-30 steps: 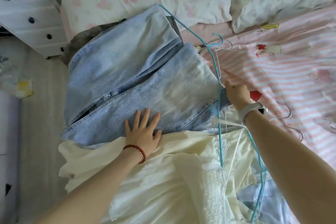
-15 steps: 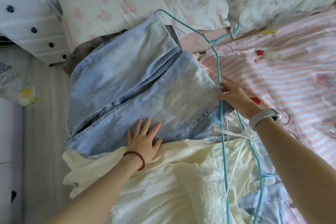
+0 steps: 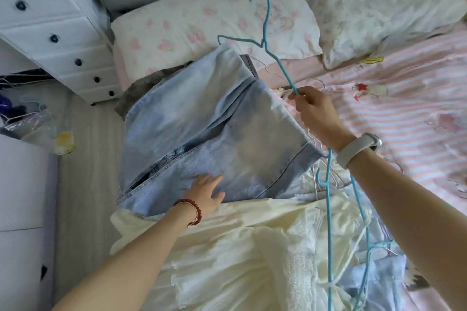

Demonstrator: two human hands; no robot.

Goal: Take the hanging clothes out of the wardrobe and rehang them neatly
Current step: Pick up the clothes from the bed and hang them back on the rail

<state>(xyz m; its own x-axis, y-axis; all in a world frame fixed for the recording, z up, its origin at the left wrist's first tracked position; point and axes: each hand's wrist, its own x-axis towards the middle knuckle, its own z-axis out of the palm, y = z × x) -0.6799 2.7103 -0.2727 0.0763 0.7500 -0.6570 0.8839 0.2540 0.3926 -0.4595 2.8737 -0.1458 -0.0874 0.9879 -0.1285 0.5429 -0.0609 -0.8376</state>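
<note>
Folded light-blue jeans lie across the bed's left edge. My left hand rests flat on their near end, fingers straight. My right hand grips the wire of a turquoise hanger and holds it up over the jeans, its hook pointing toward the pillows. Below the jeans lies a cream-coloured garment with a lace panel. More turquoise hangers and thin white ones lie tangled on it to the right.
Two floral pillows sit at the head of the bed on a pink striped duvet. A white chest of drawers stands at the left, with clear bags and wire hangers on the floor beside it.
My right hand has lifted the turquoise hanger up and away from the bed, so its hook now stands high over the pillow. My left hand has stayed on the jeans.
</note>
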